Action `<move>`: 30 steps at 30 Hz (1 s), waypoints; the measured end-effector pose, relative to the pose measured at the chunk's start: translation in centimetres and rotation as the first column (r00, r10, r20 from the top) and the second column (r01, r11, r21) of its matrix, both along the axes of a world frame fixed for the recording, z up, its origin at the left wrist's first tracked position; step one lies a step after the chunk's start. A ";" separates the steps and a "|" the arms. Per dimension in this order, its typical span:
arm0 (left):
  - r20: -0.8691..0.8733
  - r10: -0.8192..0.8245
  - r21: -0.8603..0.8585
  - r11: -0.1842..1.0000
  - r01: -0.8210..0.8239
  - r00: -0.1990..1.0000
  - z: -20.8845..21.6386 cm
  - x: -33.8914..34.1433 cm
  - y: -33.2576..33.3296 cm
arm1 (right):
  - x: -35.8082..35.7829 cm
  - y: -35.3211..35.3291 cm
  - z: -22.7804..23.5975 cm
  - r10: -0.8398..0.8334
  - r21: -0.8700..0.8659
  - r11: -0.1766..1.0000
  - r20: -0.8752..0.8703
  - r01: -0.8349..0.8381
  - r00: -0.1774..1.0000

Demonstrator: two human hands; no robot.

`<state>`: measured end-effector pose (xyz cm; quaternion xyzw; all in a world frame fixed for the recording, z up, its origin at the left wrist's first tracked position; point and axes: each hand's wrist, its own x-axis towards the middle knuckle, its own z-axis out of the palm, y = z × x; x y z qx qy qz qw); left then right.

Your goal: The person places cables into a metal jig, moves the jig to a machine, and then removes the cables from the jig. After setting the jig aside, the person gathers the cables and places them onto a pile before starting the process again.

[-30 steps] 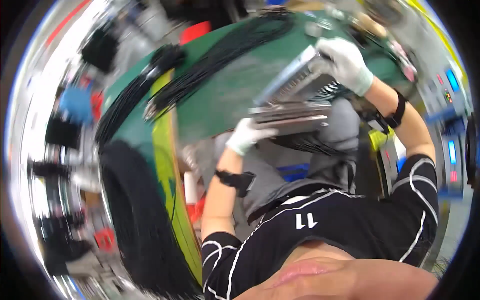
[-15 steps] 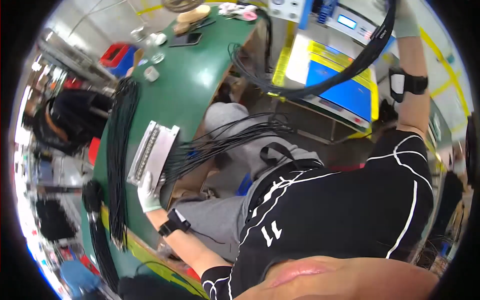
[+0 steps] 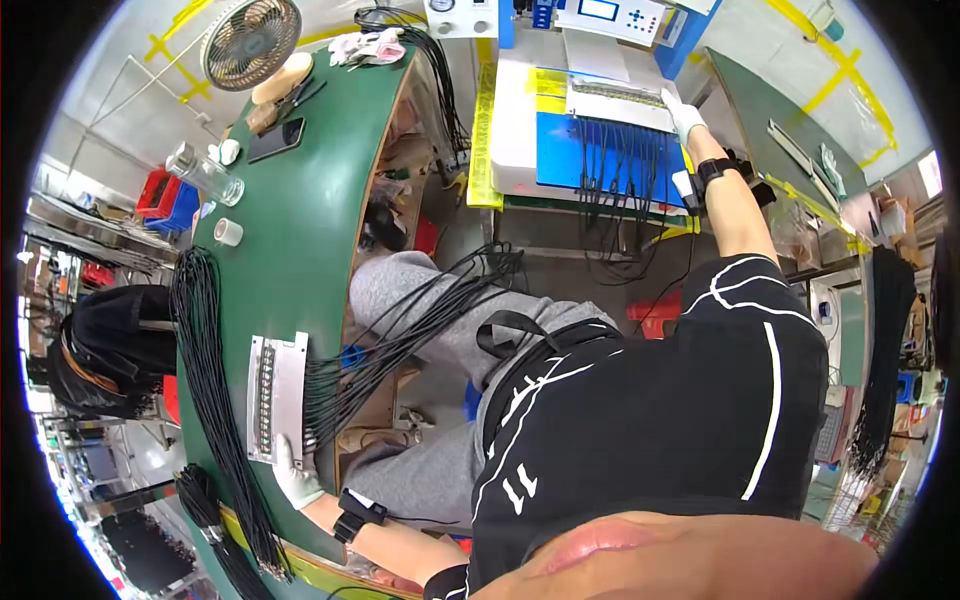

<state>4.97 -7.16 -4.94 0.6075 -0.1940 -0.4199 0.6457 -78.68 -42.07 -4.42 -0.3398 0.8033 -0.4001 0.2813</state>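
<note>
My left hand (image 3: 297, 482), in a white glove, grips the near end of a silvery metal wire-holding fixture (image 3: 285, 395) on the green table. Small slots or terminals run in a row along it, and a bundle of black cables (image 3: 390, 340) leads from its right side across my lap. At the machine ahead, my right hand (image 3: 684, 116), also gloved, has its fingers closed at the right end of a second such fixture (image 3: 618, 104). Black cables (image 3: 625, 180) hang from that one over the blue plate (image 3: 560, 150) and down past its front edge.
A long bundle of black cables (image 3: 205, 340) lies along the table's (image 3: 310, 200) left side. Further back are a phone (image 3: 276, 140), a glass jar (image 3: 205, 172), a white roll (image 3: 228, 232) and a fan (image 3: 250, 42). Another green table (image 3: 760, 110) stands at right.
My right hand has come down from the upper right, where it held a raised cable bundle. A fixture with hanging cables now lies on the machine. My left hand still grips its fixture.
</note>
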 end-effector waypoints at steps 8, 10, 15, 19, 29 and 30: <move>-0.016 -0.014 0.036 0.999 0.014 1.000 0.3 0.3 0.5 | -0.7 -1.0 -4.8 0.206 -0.489 0.866 0.152 -0.108 0.967; -0.019 -0.006 0.028 1.000 0.006 1.000 0.4 0.2 0.6 | -0.4 -1.2 -5.2 0.207 -0.483 0.863 0.070 -0.149 0.976; -0.012 0.032 0.035 0.999 -0.031 0.999 0.3 -0.2 0.2 | -2.1 -1.5 -6.2 0.197 -0.415 0.876 -0.154 -0.244 0.968; -0.012 -0.016 0.005 1.000 0.016 1.000 -0.7 0.7 0.6 | -2.4 -2.0 -6.0 0.118 -0.100 0.961 -0.694 -0.258 0.710; 0.023 0.033 0.057 0.998 -0.035 0.999 -0.1 0.1 0.6 | 0.9 1.2 -0.7 0.385 0.457 0.889 -0.749 0.000 0.540; 0.020 0.045 0.064 0.997 -0.046 0.999 0.2 0.2 0.6 | -0.2 1.8 -0.8 0.374 0.453 0.891 -0.678 -0.042 0.633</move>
